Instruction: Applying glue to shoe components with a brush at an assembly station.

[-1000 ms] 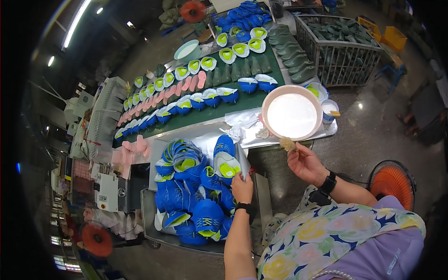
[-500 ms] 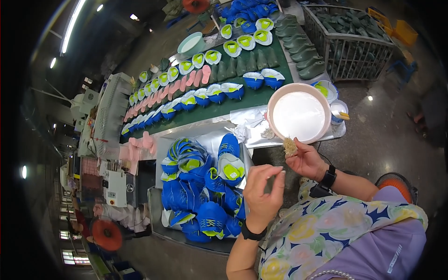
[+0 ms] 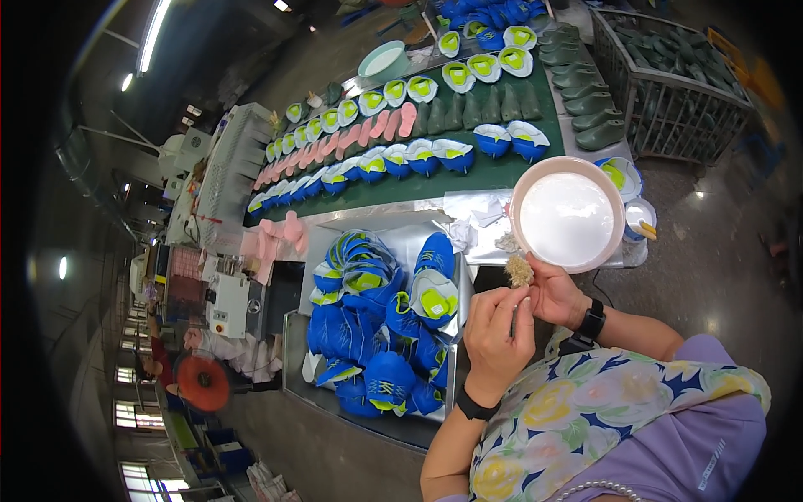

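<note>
My right hand (image 3: 559,294) grips a tan, frayed, bristly brush (image 3: 519,270) by the near edge of a pale pink basin (image 3: 515,209) of white liquid. Close below the bristles is my left hand (image 3: 502,336), its thumb and fingers pinched together; the fingertips come up to the brush's lower edge, and I cannot make out what is between them. Left of my hands, a metal bin (image 3: 294,343) holds a heap of blue shoe uppers (image 3: 389,381) with lime-green linings.
Rows of uppers (image 3: 452,153), pink insoles (image 3: 407,120) and dark green shoe lasts (image 3: 492,105) line the green-topped conveyor (image 3: 376,197). A white cup (image 3: 637,211) with a yellow handle stands right of the basin. A metal cage (image 3: 682,125) of lasts stands far right.
My left hand has come up and rightward to the brush, its fingers closing together. My right hand still holds the brush near the basin. The view has shifted, moving the scene rightward.
</note>
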The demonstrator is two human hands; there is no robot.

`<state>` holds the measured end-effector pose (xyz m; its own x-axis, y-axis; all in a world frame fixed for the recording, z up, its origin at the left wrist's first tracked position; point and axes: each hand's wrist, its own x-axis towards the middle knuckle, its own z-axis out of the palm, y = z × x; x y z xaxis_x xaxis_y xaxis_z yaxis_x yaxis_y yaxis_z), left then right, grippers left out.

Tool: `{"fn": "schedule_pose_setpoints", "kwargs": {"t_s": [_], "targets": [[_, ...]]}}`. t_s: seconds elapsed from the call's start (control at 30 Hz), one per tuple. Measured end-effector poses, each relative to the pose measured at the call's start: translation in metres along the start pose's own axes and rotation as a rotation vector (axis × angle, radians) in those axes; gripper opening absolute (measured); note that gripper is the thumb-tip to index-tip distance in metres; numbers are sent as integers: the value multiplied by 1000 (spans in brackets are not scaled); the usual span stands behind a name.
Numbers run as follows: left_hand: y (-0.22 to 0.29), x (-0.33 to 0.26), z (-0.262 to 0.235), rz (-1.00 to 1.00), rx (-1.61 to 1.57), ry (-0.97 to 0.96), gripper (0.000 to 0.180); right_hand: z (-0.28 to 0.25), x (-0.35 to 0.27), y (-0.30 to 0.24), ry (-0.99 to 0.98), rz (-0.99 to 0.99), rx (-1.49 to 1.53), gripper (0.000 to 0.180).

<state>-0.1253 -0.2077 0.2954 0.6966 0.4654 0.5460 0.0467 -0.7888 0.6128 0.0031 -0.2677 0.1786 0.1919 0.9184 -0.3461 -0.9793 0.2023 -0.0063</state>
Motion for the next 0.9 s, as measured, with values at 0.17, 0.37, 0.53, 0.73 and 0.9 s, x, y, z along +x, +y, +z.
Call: {"fn": "schedule_pose_setpoints", "kwargs": {"t_s": [0.17,0.37,0.53,0.73,0.9], "targets": [[0,0,2,-63,31,41,14,7,4,-1,0,46,-2,20],[0,0,-1,-116,59,111,10,8,5,3,14,100,-29,19],[-6,-6,-2,-162,43,130,7,3,7,6,-35,129,-27,20],[-8,-19,-12,-275,-2,191,7,13,5,16,-12,101,-154,24],[-9,-33,-26,-316,-11,229,6,15,2,27,-51,51,-223,24]]}}
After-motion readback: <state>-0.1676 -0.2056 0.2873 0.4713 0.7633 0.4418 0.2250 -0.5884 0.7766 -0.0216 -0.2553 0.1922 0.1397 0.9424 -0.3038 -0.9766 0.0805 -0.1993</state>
